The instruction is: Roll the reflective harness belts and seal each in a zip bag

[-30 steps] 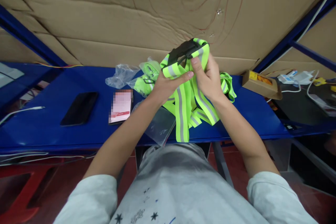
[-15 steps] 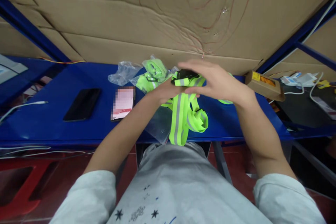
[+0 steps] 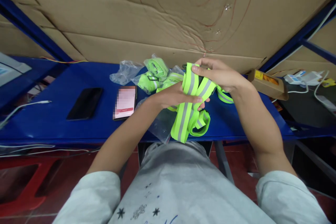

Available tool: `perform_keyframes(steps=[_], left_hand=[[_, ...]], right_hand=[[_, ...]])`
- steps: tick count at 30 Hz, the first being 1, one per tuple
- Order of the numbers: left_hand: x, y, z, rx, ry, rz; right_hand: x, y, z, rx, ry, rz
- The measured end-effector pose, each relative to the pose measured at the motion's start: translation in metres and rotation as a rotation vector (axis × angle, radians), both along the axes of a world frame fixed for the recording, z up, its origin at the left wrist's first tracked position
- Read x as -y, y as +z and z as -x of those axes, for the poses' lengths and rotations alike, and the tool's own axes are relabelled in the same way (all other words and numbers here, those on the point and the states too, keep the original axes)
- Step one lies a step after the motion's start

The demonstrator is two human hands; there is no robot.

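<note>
- Head view: the person's left hand (image 3: 178, 96) and right hand (image 3: 222, 74) hold a fluorescent green strap (image 3: 189, 81) with a grey stripe, raised over the middle of the blue table (image 3: 59, 126), its loops hanging toward the near edge.
- The left hand pinches the folded lengths, thumb on top and fingertips showing underneath; the right hand pinches the upper fold, thumb in front and fingers behind, beside a black part.
- The work looks partway along: the upper lengths are drawn together in the fingers, and the strap is out of any bag.
- What seems left is the lower part, where one long loop and a curled end hang loose and ungathered.
- Counted: one strap in hand; at least two green bundles (image 3: 156, 67) in clear plastic near the far edge, with more green behind the left hand, so the full number cannot be told.
- One green band (image 3: 225, 96) lies right of the hands; whether it joins the held strap is hidden.
- One crumpled clear bag (image 3: 126, 71) lies near the far edge, one flat clear bag (image 3: 160, 124) at the near edge.
- Two phones: a dark phone (image 3: 85, 103) toward the table's left, a lit phone (image 3: 125, 103) nearer the middle.
- One cardboard box (image 3: 268, 84) sits toward the far right corner.
</note>
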State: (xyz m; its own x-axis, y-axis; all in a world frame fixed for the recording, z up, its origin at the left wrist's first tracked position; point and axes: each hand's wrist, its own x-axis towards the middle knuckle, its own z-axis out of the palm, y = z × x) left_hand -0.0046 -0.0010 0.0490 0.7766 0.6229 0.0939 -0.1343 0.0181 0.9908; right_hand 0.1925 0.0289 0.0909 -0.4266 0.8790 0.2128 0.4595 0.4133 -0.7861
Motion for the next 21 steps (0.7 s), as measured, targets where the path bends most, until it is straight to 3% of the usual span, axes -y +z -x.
perform_keyframes(steps=[2, 5, 7, 10, 13, 16, 19, 21], left_hand=[[-0.001, -0.002, 0.0, -0.013, 0.013, -0.022], [-0.008, -0.01, 0.0, -0.005, 0.069, -0.024], [-0.013, -0.014, 0.0, 0.009, 0.114, -0.018], [-0.017, -0.019, 0.004, -0.024, 0.139, -0.044], [-0.018, -0.026, 0.003, -0.053, 0.114, -0.052], [-0.017, -0.039, -0.003, 0.06, 0.155, 0.131], [-0.014, -0.049, -0.01, 0.148, 0.063, 0.353], [-0.011, -0.051, -0.011, 0.081, -0.006, 0.342]], right_hand=[[-0.003, -0.007, -0.002, 0.034, -0.04, -0.022], [0.001, -0.009, 0.0, 0.158, -0.115, -0.319], [0.01, -0.006, 0.003, 0.282, -0.056, -0.429], [0.023, -0.007, 0.007, 0.431, 0.109, -0.392], [0.023, -0.018, 0.008, 0.46, 0.159, -0.364], [0.017, -0.032, 0.005, 0.407, 0.064, -0.429], [0.014, -0.039, 0.0, 0.221, -0.171, -0.496], [0.014, -0.042, -0.004, 0.029, -0.264, -0.35]])
